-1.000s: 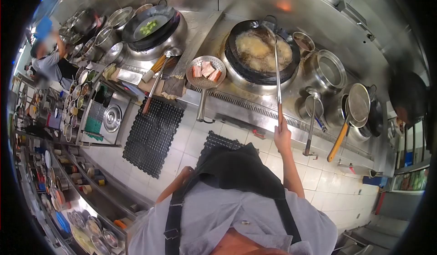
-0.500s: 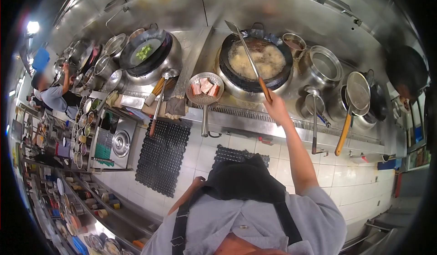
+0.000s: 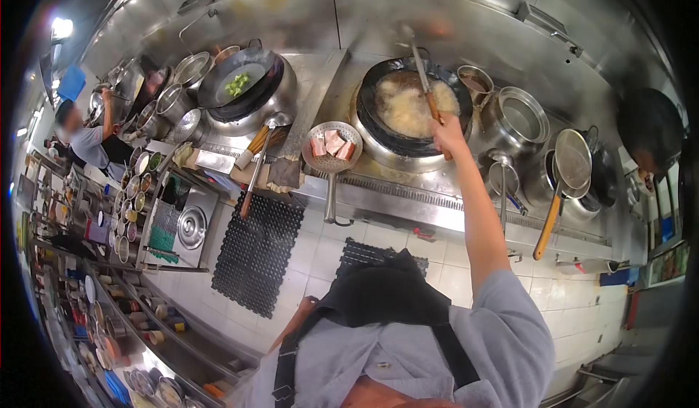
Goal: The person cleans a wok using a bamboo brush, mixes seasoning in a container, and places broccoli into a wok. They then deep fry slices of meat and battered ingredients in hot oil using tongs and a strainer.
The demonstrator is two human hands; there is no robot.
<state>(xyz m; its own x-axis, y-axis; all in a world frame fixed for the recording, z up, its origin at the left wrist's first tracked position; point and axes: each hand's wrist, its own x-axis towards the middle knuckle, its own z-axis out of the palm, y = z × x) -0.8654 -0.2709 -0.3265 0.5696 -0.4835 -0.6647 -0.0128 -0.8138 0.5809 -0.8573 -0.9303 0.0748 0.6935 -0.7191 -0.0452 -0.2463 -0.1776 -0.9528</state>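
My left hand hangs low beside my black apron, partly hidden by it, so I cannot tell whether it is clenched or loose. Two black mats lie on the floor ahead of it, one to each side. My right hand reaches forward, gripping the wooden handle of one wok spatula. The spatula slants away from that hand above one large wok, its blurred head by the far rim. The wok sits just beyond and left of my right hand, holding pale, foaming contents. One perforated skimmer, well left of my right hand, carries three meat chunks. Farther left are one long ladle and one bamboo brush on the steel bench. Right of my right hand are one yellow-handled strainer and a second ladle. Far to the left of my right hand, a second wok holds green vegetable pieces; beyond it stands one co-worker.
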